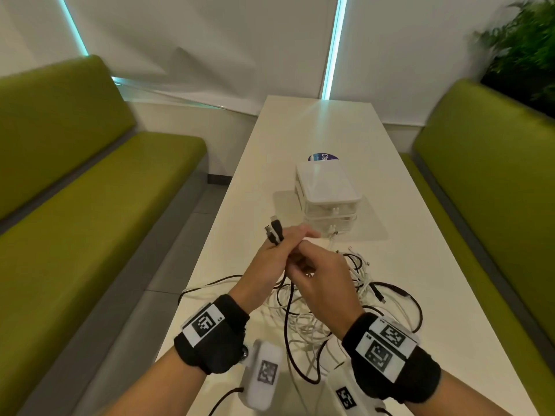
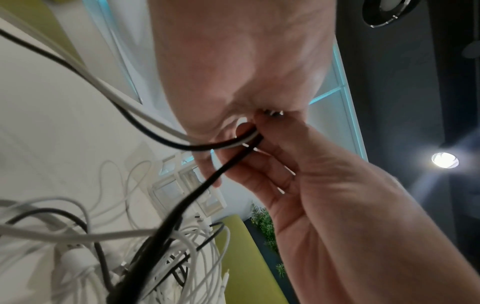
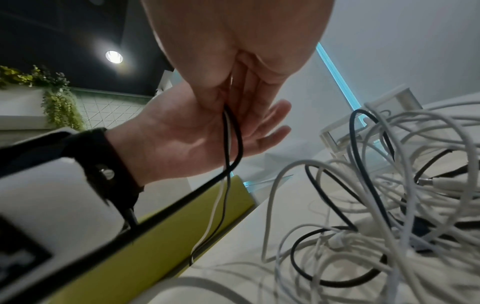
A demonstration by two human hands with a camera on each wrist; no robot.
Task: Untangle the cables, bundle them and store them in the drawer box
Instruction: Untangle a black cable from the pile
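My left hand (image 1: 270, 259) is raised over the table and pinches black plug ends (image 1: 274, 232) that stick up by its thumb, while its fingers (image 3: 272, 115) stay fairly straight. My right hand (image 1: 321, 274) meets it and pinches a black and a white cable (image 3: 239, 144) that hang down from both hands. In the left wrist view the same two cables (image 2: 207, 147) run into the fold between my left hand (image 2: 233, 61) and right hand (image 2: 311, 195). A tangle of black and white cables (image 1: 303, 322) lies on the table under my hands. Just beyond stands the white two-tier drawer box (image 1: 327, 187), drawers closed.
The long white table (image 1: 315, 130) runs away from me, with a blue round sticker (image 1: 322, 157) behind the box. Green benches flank it on the left (image 1: 90, 205) and right (image 1: 486, 190). A plant (image 1: 525, 49) stands at the far right. Some cable loops reach the table's left edge.
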